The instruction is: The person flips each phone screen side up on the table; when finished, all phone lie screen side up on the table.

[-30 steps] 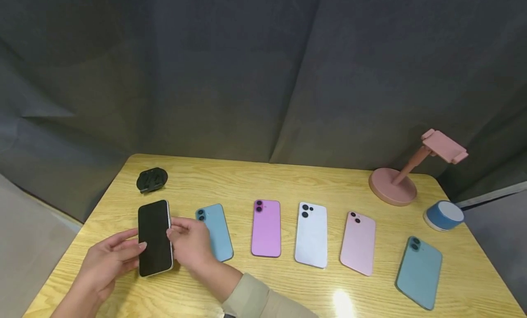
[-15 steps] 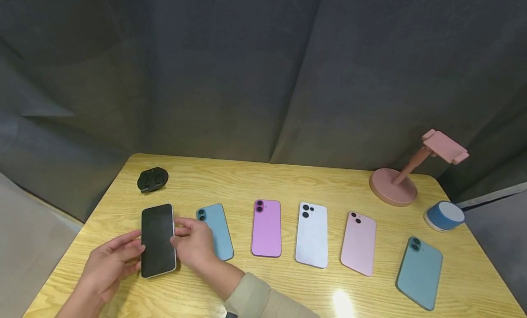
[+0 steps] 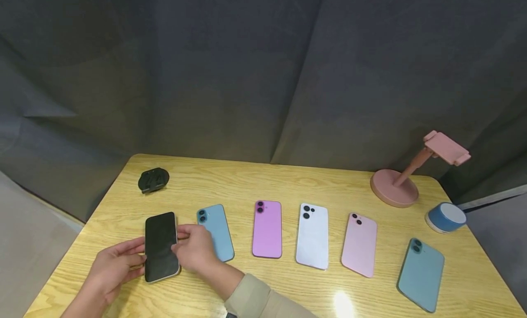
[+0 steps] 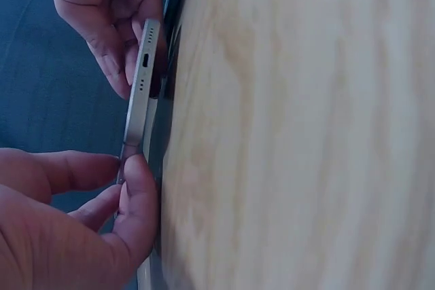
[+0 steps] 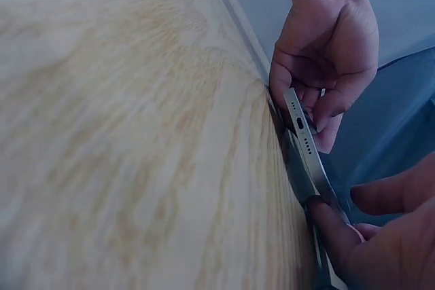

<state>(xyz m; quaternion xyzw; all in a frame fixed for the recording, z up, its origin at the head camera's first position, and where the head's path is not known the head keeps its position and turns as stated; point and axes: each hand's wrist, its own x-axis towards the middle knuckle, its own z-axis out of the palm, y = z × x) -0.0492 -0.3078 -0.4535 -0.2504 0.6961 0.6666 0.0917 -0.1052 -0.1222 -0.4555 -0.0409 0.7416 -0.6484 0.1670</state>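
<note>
A smartphone with a dark screen facing up is held between both hands at the table's left part. My left hand grips its left long edge, thumb at the screen's border. Along the opposite edge, my right hand pinches it between thumb and fingers. The wrist views show the smartphone's pale bottom edge with a charging port and speaker holes, close over the wooden surface. Just right of it lies a light-blue smartphone, back up, partly covered by the right hand.
Farther right lie face-down smartphones: purple, white, pink and teal. A black folded stand sits at the back left. A pink phone stand and a blue-and-white round object occupy the right side.
Both hands have brought the dark-screened smartphone slightly right and nearer the person, and it now looks lower over the table. The other smartphones have stayed in place.
</note>
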